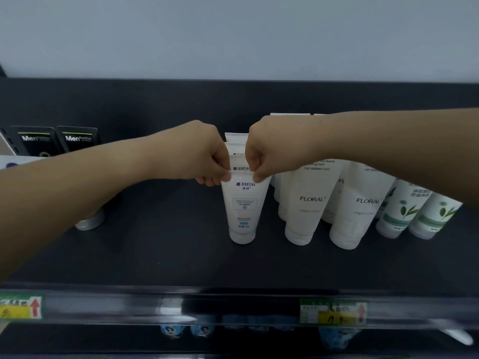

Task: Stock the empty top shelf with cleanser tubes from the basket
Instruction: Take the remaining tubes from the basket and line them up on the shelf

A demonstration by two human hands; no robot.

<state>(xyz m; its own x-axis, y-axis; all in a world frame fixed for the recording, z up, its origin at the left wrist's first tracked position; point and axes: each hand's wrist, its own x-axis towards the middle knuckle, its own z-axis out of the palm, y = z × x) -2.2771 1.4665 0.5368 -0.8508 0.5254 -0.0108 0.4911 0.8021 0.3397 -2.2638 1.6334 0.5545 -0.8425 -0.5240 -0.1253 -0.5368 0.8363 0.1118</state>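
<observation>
White plastic, blue MANTING print: the front tube stands cap-down on the top shelf, approx. mid-shelf, crimped end up.

Head view, the only one. The left hand pinches the crimp's left corner and the right hand its right corner, thumb & curled fingers each side, so both are grasping the same tube. Holding the flat seam w/ two hands prob. keeps the label square to the front & lets the cap settle w/o tipping, since a narrow cap under a wide top makes a wobbly base. The tube sits right in front of more Manting tubes, whose crimps show in a file behind, i.e. a row running front to back. Can't tell if it touches the one behind.

What the shelf holds: just beside on the right are files of FLORAL tubes, then green-leaf tubes, all cap-down. Far left are black Men tubes, w/ a silver cap showing under the left forearm. Bare shelf lies btwn Men & Manting, so stocking looks partway done. Basket not in view. Under the price rail, the lower shelf has blue-printed packs, too blurred to name.
</observation>
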